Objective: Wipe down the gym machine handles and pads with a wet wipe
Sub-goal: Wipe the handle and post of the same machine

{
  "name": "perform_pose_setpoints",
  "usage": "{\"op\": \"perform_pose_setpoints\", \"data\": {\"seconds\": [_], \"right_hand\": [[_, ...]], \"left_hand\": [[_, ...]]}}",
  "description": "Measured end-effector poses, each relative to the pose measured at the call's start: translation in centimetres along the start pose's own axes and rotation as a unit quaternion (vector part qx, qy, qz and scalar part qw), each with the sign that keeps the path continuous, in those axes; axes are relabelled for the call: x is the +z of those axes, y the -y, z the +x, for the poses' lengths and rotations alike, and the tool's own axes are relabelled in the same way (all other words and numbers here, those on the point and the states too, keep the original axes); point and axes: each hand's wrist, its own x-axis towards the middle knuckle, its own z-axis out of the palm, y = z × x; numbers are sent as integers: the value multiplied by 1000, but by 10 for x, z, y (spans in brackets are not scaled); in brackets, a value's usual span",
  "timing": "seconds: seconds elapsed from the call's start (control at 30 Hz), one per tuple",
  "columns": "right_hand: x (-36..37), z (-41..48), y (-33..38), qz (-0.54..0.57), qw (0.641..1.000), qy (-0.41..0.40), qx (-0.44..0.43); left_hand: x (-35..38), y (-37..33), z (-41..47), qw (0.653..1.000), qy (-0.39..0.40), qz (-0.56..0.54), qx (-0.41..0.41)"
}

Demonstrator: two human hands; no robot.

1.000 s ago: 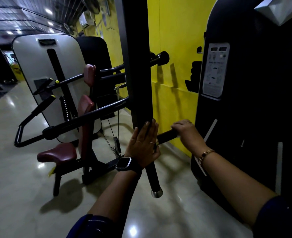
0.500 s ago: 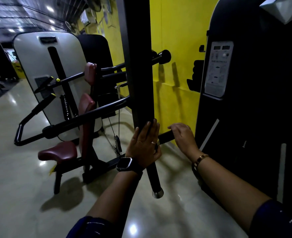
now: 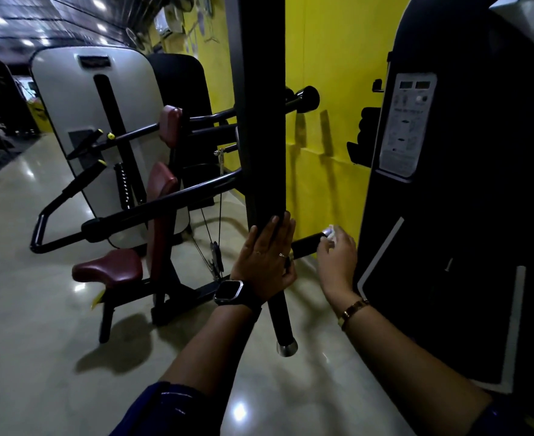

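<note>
A tall black padded arm [image 3: 264,121] of the gym machine hangs in front of me. My left hand [image 3: 267,259] lies flat against its lower end, fingers straight and pointing up. Below that hand a black handle [image 3: 283,322] with a chrome cap points down. A second short black handle [image 3: 306,245] sticks out to the right. My right hand [image 3: 338,259] is at that handle's tip and holds a white wet wipe [image 3: 330,231] against its end.
A black machine housing [image 3: 463,215] with an instruction label [image 3: 407,127] stands close on the right. A yellow wall [image 3: 331,89] lies behind. To the left stands another machine with maroon seat [image 3: 108,267], maroon pads and black levers on a glossy floor.
My right hand has slid outward along the short handle from near the padded arm to its tip, and the white wipe now shows. My left hand has stayed on the padded arm.
</note>
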Motion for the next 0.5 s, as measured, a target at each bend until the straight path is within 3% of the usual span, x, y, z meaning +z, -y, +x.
{"op": "perform_pose_setpoints", "data": {"seconds": [0.13, 0.2, 0.27, 0.37, 0.43, 0.5], "right_hand": [[5, 12, 2, -152, 979, 44, -128], [2, 29, 1, -167, 970, 97, -147], [0, 46, -2, -130, 972, 161, -108], [-4, 50, -2, 31, 979, 197, 25], [-4, 39, 0, 110, 978, 151, 89], [-1, 23, 3, 115, 987, 72, 88]], "left_hand": [[-2, 1, 1, 1000, 1, -5, -4], [-2, 1, 1, 1000, 1, -7, -5], [-2, 0, 0, 1000, 5, -3, -4], [-2, 0, 1, 1000, 7, -1, -3], [-1, 0, 0, 1000, 6, -2, -4], [-1, 1, 0, 1000, 8, -3, 0]]}}
